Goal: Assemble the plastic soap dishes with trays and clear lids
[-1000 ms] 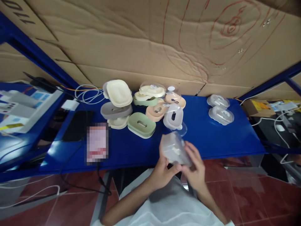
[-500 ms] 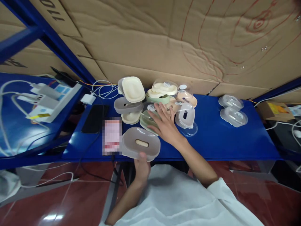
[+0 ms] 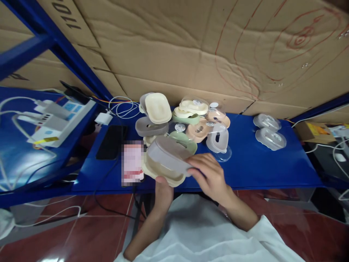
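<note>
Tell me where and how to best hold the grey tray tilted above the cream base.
Probably take the grey tray by its right-end rim, coming from the right: that end juts past the cream base, and the right hand pinches it there. The left hand holds the base's near rim.

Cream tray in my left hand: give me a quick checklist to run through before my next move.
1. Left hand gripping the cream tray: ok, thumb over its near edge.
2. Right hand gripping the grey dish: ok, fingers at its right end.
3. Grey dish level: not ok, it is tilted over the cream tray.
4. Grey dish fully apart from the cream tray: cannot tell, they overlap in view.
5. Cream tray clear of the blurred pink item: cannot tell, their edges overlap in view.
</note>
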The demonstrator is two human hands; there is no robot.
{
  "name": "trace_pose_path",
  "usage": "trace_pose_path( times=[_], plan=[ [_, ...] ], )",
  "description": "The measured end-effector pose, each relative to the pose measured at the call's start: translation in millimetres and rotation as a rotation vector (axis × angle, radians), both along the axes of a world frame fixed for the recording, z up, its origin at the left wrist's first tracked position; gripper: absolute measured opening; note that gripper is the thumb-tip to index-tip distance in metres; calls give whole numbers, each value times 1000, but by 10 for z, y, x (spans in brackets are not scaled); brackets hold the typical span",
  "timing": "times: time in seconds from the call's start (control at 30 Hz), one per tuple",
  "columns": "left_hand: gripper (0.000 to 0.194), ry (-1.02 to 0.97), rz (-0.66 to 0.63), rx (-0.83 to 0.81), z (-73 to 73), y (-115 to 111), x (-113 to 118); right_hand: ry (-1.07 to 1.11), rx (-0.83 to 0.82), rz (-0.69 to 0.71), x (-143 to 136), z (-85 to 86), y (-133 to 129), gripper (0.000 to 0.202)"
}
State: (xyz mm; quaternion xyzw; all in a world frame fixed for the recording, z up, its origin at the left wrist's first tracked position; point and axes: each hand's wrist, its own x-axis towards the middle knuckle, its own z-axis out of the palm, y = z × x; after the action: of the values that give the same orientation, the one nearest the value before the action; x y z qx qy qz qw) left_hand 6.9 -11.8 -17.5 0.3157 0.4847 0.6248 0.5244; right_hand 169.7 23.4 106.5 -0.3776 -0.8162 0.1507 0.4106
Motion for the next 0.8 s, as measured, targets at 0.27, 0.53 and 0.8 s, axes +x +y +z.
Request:
trace_pose_path(
  times=[0.27,0.53,0.8],
  plan=[
    [96,-152,77,-2,211,44,75,-433,118,-263,321,95,790,32],
    [94,-250,-101,-23,154,-26,146,-393,18,271,22,23,51,60],
    [74,168,-48,329,513,339,24,-155,144,-17,158,188,517,31]
  ],
)
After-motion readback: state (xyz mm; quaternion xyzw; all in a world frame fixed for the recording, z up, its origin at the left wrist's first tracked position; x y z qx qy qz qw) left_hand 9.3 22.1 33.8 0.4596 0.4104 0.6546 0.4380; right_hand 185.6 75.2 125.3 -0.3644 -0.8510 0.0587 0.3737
